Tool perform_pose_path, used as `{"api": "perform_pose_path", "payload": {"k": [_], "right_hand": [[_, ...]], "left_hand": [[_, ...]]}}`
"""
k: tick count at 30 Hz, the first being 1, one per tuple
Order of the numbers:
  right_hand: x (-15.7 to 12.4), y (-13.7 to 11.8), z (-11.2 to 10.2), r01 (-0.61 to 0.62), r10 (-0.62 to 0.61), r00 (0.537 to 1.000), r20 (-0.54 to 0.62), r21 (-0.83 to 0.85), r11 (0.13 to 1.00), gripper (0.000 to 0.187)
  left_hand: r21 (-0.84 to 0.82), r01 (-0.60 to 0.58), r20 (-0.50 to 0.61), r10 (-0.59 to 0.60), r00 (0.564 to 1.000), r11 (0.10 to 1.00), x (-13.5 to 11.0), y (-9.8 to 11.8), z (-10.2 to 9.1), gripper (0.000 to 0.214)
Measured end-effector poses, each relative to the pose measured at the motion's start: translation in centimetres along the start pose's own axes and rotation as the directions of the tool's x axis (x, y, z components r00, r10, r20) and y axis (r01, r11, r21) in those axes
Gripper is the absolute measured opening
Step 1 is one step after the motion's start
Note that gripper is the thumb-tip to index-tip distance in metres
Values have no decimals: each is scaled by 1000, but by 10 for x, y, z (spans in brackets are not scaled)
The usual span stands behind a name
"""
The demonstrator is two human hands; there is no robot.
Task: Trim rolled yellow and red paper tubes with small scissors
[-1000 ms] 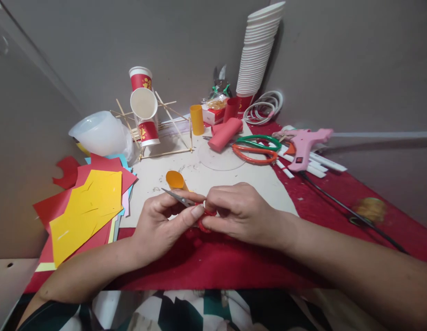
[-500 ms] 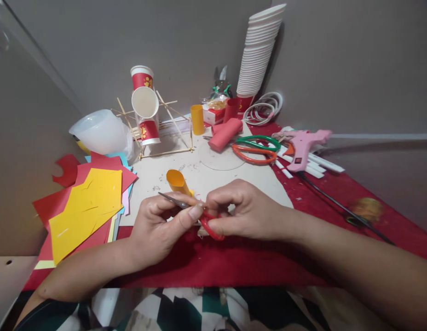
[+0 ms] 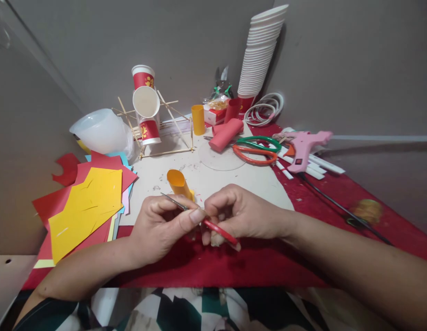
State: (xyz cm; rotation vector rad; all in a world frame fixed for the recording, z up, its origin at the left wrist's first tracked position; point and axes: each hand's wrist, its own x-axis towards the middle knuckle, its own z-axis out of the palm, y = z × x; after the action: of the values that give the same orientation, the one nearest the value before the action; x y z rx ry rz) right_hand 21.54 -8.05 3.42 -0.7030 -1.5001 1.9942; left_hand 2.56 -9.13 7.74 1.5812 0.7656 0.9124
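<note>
My left hand (image 3: 161,227) is curled shut, its fingers pinching the metal blades of small red-handled scissors (image 3: 218,230) near the pivot. The blade tips poke out to the upper left. My right hand (image 3: 239,214) is closed around the red handle, which sticks out below its fingers. Both hands hover over the near edge of a beige board (image 3: 216,177). Just behind them an orange paper tube (image 3: 179,183) lies on the board.
Coloured paper sheets (image 3: 84,207) are piled at left beside a clear plastic container (image 3: 101,131). Behind stand a stick frame with paper cups (image 3: 146,110), a red roll (image 3: 225,134), large scissors (image 3: 256,149), a pink glue gun (image 3: 305,145) and a cup stack (image 3: 260,50).
The red scissor handle has swung from between my hands to point down and right, and my right hand has shifted its grip on it. My left hand stayed put.
</note>
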Motion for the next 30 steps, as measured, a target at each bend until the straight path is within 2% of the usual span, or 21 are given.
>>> {"api": "perform_pose_path", "payload": {"k": [4,6,8,11,13,14,16,17,18,19,20,21,22,23,24,25,27,29,30], "right_hand": [[-3,-2,5,173,-187,981,-50,-199,964,33],[-4,-3,4,177,-184,983,-18,-206,962,27],[-5,-4,2,116,-104,989,107,-118,986,22],[-4,-3,-2,52,-63,933,355,41,998,33],[-4,-2,-4,14,-86,896,436,165,986,39],[-3,-2,-5,-8,-93,894,437,225,974,40],[-2,-2,-8,-24,-79,936,344,286,958,41],[-1,-3,-10,15,-81,971,227,279,960,39],[0,-4,-11,92,-108,993,53,234,968,36],[0,-4,-12,198,-175,972,-160,148,969,33],[0,-5,-12,308,-280,887,-367,19,951,32],[-1,-5,-11,396,-409,750,-519,-143,907,32],[-3,-5,-9,441,-540,597,-593,-319,839,30],[-6,-5,-5,440,-657,473,-587,-488,753,27],[-9,-4,-1,408,-757,410,-509,-640,651,23],[-11,-3,4,350,-827,413,-382,-772,531,16],[-15,-2,13,258,-851,519,-82,-934,248,3],[-14,0,19,177,-824,564,55,-983,55,12],[-13,1,20,134,-821,567,71,-991,7,12]], "left_hand": [[-51,36,35,-34,999,998,2,0,-3,10],[-44,35,58,-32,998,998,2,1,-4,11],[-32,31,84,-29,996,999,1,2,-4,14],[-13,59,98,-58,993,998,0,2,-4,26],[-52,90,67,-86,994,995,-1,0,-6,33],[-88,100,38,-97,995,991,-1,-1,-7,34],[-161,97,-32,-103,994,982,0,-2,-11,33],[-179,89,-65,-102,993,980,0,-2,-13,32],[-180,79,-95,-98,991,981,1,-2,-15,32],[-167,71,-123,-92,988,983,1,-2,-17,32],[-146,60,-153,-82,985,987,2,-2,-19,32],[-118,46,-184,-67,981,992,3,-3,-20,32],[-79,30,-216,-47,975,996,4,-3,-20,32],[-30,13,-244,-20,970,999,6,-3,-20,32],[26,-4,-265,10,964,1000,7,-4,-19,34],[82,-21,-273,43,961,996,9,-5,-18,34],[175,-51,-267,98,959,983,11,-6,-14,32],[227,-80,-255,139,957,971,13,-7,-9,26],[246,-95,-250,158,955,965,13,-8,-7,24]]}}
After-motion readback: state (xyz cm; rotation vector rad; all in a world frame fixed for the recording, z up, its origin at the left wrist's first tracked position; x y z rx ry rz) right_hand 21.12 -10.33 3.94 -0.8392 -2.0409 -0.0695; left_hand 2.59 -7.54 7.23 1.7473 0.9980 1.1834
